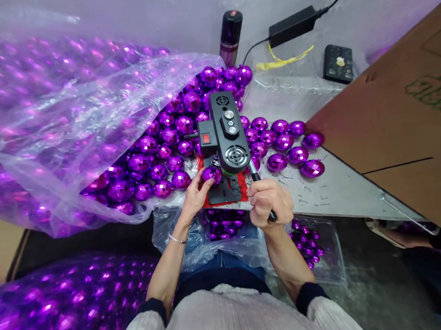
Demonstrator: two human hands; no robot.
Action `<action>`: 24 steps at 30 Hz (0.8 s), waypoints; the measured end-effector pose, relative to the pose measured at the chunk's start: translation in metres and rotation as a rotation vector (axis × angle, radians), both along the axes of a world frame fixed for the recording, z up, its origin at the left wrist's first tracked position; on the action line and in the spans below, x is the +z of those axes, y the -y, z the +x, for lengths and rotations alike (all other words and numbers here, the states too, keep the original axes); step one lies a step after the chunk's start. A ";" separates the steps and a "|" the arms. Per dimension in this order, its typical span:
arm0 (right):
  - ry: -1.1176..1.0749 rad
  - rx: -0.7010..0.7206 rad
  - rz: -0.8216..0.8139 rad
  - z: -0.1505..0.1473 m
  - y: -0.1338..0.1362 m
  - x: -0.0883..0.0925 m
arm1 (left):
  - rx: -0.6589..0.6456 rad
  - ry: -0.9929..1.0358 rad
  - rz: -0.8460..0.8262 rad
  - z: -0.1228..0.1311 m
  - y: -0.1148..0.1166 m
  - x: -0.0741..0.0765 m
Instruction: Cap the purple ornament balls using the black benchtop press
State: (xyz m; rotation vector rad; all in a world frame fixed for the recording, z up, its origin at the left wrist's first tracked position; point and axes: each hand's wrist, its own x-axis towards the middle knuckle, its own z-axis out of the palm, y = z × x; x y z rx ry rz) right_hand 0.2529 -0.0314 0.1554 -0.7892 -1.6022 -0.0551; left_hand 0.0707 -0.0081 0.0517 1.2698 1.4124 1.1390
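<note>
A small black machine (226, 134) with a red switch stands on a red and black base at the table's front edge. My left hand (196, 195) pinches one faceted purple ball (211, 174) and holds it under the machine's head. My right hand (269, 202) is closed round the machine's black lever handle (260, 187), just right of the base. Several loose purple balls (288, 147) lie on the table to the right of the machine.
A clear plastic bag (68, 131) full of purple balls spills across the left. Another bag of balls (44, 311) sits low left, and more lie below the table edge. A brown cardboard box (400, 115) stands at right. A dark bottle (230, 34), power adapter (292, 25) and black pad (337, 63) sit behind.
</note>
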 end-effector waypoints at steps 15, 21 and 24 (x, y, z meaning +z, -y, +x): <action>-0.005 0.016 -0.006 0.000 0.001 0.001 | -0.054 -0.529 0.466 0.027 0.000 -0.006; 0.012 0.007 -0.021 0.001 0.003 0.000 | -0.056 -0.489 0.489 0.030 -0.003 -0.018; -0.006 0.012 -0.024 0.001 0.004 -0.005 | -0.047 -0.488 0.477 0.029 -0.002 -0.018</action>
